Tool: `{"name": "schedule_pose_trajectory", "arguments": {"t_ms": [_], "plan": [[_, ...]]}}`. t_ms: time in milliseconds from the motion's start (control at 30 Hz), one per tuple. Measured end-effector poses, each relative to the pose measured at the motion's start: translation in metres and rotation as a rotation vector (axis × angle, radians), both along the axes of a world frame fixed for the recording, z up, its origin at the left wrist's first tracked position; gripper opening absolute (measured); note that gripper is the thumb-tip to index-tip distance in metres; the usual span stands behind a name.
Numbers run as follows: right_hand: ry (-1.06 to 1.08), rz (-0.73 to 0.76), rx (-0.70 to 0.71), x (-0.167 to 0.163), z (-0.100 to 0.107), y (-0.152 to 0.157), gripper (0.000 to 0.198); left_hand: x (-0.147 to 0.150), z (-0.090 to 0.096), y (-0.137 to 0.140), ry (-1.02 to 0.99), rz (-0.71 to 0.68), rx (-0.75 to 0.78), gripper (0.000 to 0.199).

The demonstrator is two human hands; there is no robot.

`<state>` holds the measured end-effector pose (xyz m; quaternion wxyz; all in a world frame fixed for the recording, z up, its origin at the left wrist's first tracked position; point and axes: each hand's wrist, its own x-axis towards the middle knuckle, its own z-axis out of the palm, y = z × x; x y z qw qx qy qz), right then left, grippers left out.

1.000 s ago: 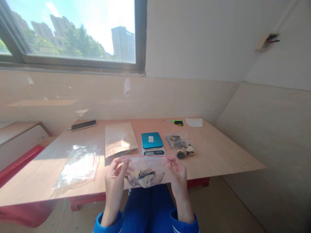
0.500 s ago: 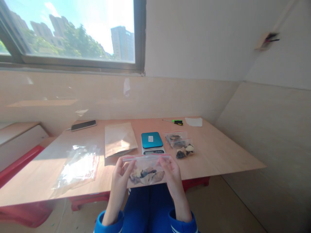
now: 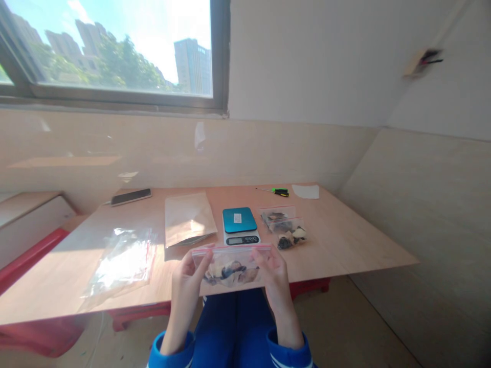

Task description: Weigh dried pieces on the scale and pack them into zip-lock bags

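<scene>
Between my two hands a clear zip bag (image 3: 230, 271) with a red strip along its top hangs at the table's front edge. Dark and pale dried pieces lie inside it. My left hand (image 3: 194, 268) pinches the strip's left end, thumb in front. At the right end, my right hand (image 3: 270, 266) grips the same strip between thumb and fingers. Just beyond the bag stands a kitchen scale (image 3: 240, 221) with a blue top and nothing on it. To its right lie two more filled zip bags, a farther one (image 3: 276, 217) and a nearer one (image 3: 293, 237).
A brown paper pouch (image 3: 190, 217) lies left of the scale, and flat clear bags (image 3: 123, 263) are farther left. Along the back are a phone (image 3: 131, 197), a screwdriver (image 3: 279, 191) and white paper (image 3: 306, 191). Red stools (image 3: 140, 312) stand under the table (image 3: 345, 240).
Both hands keep their hold on the zip bag's top strip. The bag has tilted slightly and its pieces have shifted a little; the scale's display now shows more fully.
</scene>
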<state>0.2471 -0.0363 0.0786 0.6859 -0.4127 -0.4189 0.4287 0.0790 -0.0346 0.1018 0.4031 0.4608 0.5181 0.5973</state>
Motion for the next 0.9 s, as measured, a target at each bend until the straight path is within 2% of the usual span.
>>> {"name": "schedule_pose_trajectory", "arguments": {"t_ms": [167, 433, 667, 900], "plan": [[0.027, -0.021, 0.012, -0.0030, 0.0018, -0.0018, 0.014, 0.0019, -0.0005, -0.0054, 0.048, 0.088, 0.026, 0.031], [0.016, 0.028, -0.027, -0.0061, 0.0049, -0.0037, 0.022, 0.0010, 0.0011, -0.0098, 0.024, 0.103, 0.019, 0.031], [0.039, 0.020, -0.015, -0.0052, -0.0007, -0.0033, 0.019, 0.0035, 0.0029, -0.0051, -0.040, -0.014, 0.014, 0.030], [0.026, 0.043, 0.001, -0.0041, -0.0003, -0.0025, 0.018, 0.0028, -0.0008, -0.0052, -0.086, -0.030, 0.010, 0.029]]}}
